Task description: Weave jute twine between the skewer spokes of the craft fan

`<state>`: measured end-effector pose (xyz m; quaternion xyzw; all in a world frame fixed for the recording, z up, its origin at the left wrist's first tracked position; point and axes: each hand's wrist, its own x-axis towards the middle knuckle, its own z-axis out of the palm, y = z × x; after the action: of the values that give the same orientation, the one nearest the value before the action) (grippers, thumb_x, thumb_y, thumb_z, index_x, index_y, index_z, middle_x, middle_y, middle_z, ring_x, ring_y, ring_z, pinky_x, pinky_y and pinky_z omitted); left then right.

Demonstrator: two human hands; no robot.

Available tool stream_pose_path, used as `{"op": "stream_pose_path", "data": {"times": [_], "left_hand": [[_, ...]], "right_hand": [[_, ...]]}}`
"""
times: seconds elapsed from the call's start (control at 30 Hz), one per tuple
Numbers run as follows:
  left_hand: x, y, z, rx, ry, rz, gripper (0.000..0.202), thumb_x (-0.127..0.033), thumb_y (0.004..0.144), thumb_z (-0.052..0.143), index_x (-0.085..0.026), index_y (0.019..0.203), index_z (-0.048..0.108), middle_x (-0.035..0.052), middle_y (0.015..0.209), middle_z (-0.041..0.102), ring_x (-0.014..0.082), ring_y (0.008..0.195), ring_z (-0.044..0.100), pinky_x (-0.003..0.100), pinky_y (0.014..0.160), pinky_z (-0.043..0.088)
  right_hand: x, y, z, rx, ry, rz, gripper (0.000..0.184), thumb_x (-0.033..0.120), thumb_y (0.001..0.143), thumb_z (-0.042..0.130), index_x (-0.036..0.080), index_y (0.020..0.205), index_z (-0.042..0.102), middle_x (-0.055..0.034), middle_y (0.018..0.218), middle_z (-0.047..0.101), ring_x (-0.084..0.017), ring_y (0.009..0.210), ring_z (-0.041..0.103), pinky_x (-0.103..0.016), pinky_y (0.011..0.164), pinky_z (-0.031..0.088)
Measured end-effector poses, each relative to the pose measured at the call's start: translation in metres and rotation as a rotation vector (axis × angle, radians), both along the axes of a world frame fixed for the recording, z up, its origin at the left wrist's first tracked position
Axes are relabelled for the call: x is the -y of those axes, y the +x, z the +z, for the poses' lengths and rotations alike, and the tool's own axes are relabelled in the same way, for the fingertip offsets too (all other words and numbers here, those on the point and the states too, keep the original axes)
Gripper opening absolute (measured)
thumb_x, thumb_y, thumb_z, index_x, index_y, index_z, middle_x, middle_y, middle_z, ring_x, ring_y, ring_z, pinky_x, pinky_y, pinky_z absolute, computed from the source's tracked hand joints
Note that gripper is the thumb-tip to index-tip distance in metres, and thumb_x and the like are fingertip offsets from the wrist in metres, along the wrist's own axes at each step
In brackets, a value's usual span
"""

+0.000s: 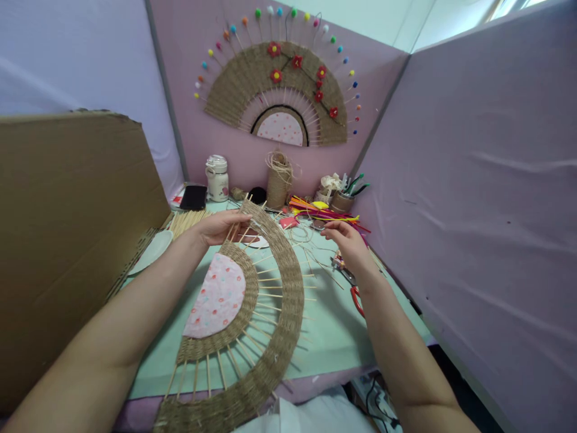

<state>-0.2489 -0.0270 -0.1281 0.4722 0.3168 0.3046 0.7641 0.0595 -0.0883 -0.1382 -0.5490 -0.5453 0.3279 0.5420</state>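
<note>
A half-round woven fan (274,307) of jute twine on wooden sticks lies across the green table (333,325), with a pink floral fabric centre (219,297). My left hand (223,227) grips the fan's far end, fingers closed around the sticks there. My right hand (345,236) is raised to the right of the fan, fingers pinched on a thin strand of twine that runs back toward the fan's far end.
A finished fan (279,90) with red flowers hangs on the pink back wall. Below it stand a white jar (217,177), a twine spool (278,179), a phone (193,196), coloured sticks (324,211) and a tool cup (345,195). A cardboard sheet (67,240) leans left. Red-handled pliers (354,288) lie right.
</note>
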Motion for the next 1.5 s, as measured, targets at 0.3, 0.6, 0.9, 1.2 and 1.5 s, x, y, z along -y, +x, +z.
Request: {"op": "stream_pose_path", "data": {"times": [0.3, 0.6, 0.9, 1.2, 1.5], "left_hand": [[-0.01, -0.001, -0.013, -0.058, -0.045, 0.042, 0.018, -0.02, 0.081, 0.064, -0.012, 0.097, 0.066, 0.0124, 0.098, 0.072, 0.0228, 0.089, 0.07, 0.04, 0.089, 0.055], [-0.008, 0.003, -0.014, -0.082, -0.068, 0.086, 0.019, -0.016, 0.081, 0.063, -0.012, 0.099, 0.064, 0.0138, 0.097, 0.072, 0.0233, 0.09, 0.07, 0.036, 0.082, 0.058], [-0.01, 0.002, -0.016, -0.075, -0.077, 0.046, 0.021, -0.018, 0.081, 0.065, -0.014, 0.101, 0.063, 0.0122, 0.1, 0.072, 0.0216, 0.092, 0.069, 0.035, 0.084, 0.057], [-0.011, 0.003, -0.019, -0.1, -0.091, 0.056, 0.018, -0.019, 0.083, 0.063, -0.014, 0.1, 0.064, 0.0092, 0.096, 0.073, 0.0203, 0.091, 0.069, 0.033, 0.083, 0.056], [-0.01, 0.003, -0.018, -0.084, -0.072, 0.015, 0.019, -0.02, 0.083, 0.062, -0.014, 0.102, 0.061, 0.0073, 0.093, 0.072, 0.0217, 0.094, 0.067, 0.035, 0.086, 0.054]], "right_hand": [[0.005, 0.079, -0.02, 0.53, -0.114, -0.213, 0.019, 0.029, 0.069, 0.059, 0.017, 0.083, 0.06, -0.0048, 0.079, 0.065, -0.016, 0.07, 0.057, -0.027, 0.064, 0.041], [0.006, 0.108, -0.062, 0.893, -0.561, -0.098, 0.041, 0.039, 0.066, 0.07, 0.017, 0.098, 0.057, -0.0071, 0.088, 0.066, -0.017, 0.072, 0.06, -0.025, 0.058, 0.039], [0.016, 0.111, -0.065, 0.574, -0.412, -0.187, 0.042, 0.031, 0.054, 0.076, 0.018, 0.089, 0.057, 0.0031, 0.065, 0.056, -0.014, 0.06, 0.051, -0.026, 0.055, 0.035], [0.048, 0.124, -0.036, 0.153, -0.242, -0.264, 0.047, 0.042, 0.057, 0.072, 0.02, 0.096, 0.053, -0.0013, 0.075, 0.06, -0.015, 0.06, 0.052, -0.027, 0.053, 0.04], [0.064, 0.06, -0.015, -0.352, -0.195, -0.015, 0.034, 0.042, 0.065, 0.07, 0.021, 0.089, 0.06, 0.001, 0.071, 0.055, -0.011, 0.058, 0.047, -0.022, 0.045, 0.031]]}}
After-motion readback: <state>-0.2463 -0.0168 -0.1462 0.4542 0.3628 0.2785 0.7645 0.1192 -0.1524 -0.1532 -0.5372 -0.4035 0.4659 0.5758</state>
